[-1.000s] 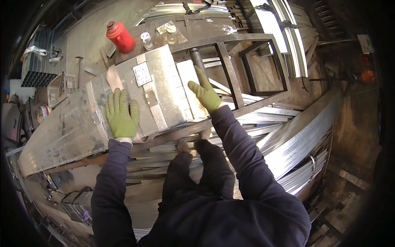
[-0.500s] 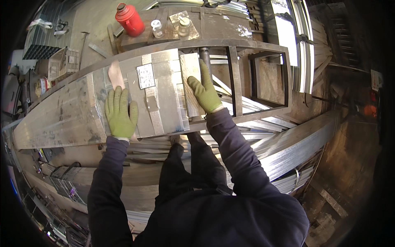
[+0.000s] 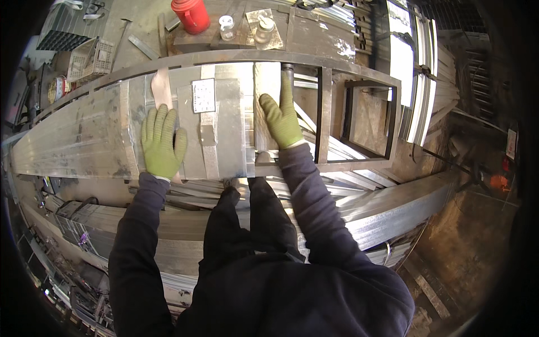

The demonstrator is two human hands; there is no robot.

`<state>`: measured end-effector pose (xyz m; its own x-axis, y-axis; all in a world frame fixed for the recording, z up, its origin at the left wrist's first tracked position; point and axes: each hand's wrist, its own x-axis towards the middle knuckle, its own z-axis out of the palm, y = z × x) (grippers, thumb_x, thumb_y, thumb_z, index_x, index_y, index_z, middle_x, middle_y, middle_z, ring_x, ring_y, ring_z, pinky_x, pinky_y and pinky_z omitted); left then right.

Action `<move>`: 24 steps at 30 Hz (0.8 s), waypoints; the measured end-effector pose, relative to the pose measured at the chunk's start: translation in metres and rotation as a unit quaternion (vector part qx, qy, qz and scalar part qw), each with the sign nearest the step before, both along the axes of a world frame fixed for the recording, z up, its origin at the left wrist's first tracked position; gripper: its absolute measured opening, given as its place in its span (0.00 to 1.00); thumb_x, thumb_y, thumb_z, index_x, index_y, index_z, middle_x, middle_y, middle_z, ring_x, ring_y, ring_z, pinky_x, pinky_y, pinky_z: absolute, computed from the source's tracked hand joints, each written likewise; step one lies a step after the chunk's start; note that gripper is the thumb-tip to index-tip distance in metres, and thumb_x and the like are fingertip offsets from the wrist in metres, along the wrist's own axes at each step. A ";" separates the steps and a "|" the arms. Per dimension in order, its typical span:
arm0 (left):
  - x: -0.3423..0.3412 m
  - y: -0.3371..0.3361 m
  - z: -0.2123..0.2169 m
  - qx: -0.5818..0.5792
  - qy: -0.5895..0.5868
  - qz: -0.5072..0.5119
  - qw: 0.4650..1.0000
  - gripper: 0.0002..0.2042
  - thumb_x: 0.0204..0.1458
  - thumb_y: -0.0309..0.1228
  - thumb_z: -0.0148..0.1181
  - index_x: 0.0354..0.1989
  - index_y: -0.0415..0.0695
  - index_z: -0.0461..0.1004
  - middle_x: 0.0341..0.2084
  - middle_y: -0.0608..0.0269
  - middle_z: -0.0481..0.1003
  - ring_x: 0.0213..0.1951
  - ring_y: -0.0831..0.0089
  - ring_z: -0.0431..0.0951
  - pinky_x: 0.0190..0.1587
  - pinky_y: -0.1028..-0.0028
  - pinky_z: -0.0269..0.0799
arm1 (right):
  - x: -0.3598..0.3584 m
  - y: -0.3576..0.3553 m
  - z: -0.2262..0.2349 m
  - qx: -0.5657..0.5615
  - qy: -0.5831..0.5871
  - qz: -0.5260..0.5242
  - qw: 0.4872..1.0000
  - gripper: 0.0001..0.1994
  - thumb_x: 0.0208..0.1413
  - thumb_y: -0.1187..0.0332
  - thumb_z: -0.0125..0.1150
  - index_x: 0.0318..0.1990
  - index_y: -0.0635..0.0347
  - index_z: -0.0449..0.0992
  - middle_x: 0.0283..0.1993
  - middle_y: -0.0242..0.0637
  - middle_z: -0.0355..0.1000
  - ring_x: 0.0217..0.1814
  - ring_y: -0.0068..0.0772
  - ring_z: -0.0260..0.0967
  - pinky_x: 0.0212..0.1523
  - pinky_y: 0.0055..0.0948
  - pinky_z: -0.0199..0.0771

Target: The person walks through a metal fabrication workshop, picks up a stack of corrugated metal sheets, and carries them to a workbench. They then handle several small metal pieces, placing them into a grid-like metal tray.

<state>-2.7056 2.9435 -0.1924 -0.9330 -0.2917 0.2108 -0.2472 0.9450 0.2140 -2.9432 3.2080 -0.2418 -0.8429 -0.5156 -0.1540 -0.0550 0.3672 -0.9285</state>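
A long bundle of flat metal lengths point(image 3: 67, 132) lies across a metal frame, wrapped near its right end with tape point(image 3: 209, 154). On its upper face are a white label point(image 3: 204, 96) and a pinkish strip point(image 3: 161, 89). My left hand point(image 3: 161, 140), in a green glove, lies flat on the bundle with its fingers over the strip's lower end. A pale wooden board point(image 3: 267, 78) stands against the bundle's right end. My gloved right hand point(image 3: 282, 121) holds it, the thumb on top and the fingers along its right edge, partly hidden.
The dark metal frame point(image 3: 324, 112) extends to the right, with loose metal lengths below it. Behind stand a red flask point(image 3: 192, 16), a lidded jar point(image 3: 227, 28) and another jar point(image 3: 264, 31). Shiny metal lengths point(image 3: 393, 210) lie near my legs. A crate point(image 3: 90, 59) stands far left.
The whole view has shifted, so the bench things sit higher and further right. Both hands keep their places on the bundle and the board.
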 end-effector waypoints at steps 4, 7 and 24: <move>-0.002 0.002 0.001 0.007 0.003 0.000 1.000 0.24 0.62 0.34 0.61 0.65 0.38 0.75 0.67 0.44 0.72 0.70 0.41 0.67 0.75 0.46 0.56 | 0.035 -0.015 -0.016 -0.086 0.006 -0.040 0.995 0.39 0.69 0.68 0.62 0.82 0.61 0.48 0.78 0.62 0.58 0.79 0.51 0.59 0.76 0.37 0.60; -0.004 0.003 0.002 0.001 0.007 -0.005 1.000 0.24 0.62 0.34 0.61 0.65 0.38 0.75 0.67 0.45 0.72 0.70 0.41 0.67 0.74 0.46 0.56 | 0.026 -0.005 0.009 -0.119 -0.054 -0.025 0.991 0.40 0.70 0.68 0.62 0.83 0.59 0.47 0.80 0.62 0.56 0.83 0.52 0.54 0.78 0.38 0.57; -0.002 0.004 0.002 -0.011 -0.001 -0.002 1.000 0.24 0.63 0.35 0.62 0.67 0.39 0.73 0.69 0.46 0.71 0.71 0.42 0.66 0.74 0.47 0.58 | 0.061 0.043 0.005 -0.252 -0.190 -0.142 0.938 0.40 0.71 0.78 0.53 0.84 0.52 0.41 0.62 0.46 0.71 0.53 0.31 0.75 0.55 0.28 0.81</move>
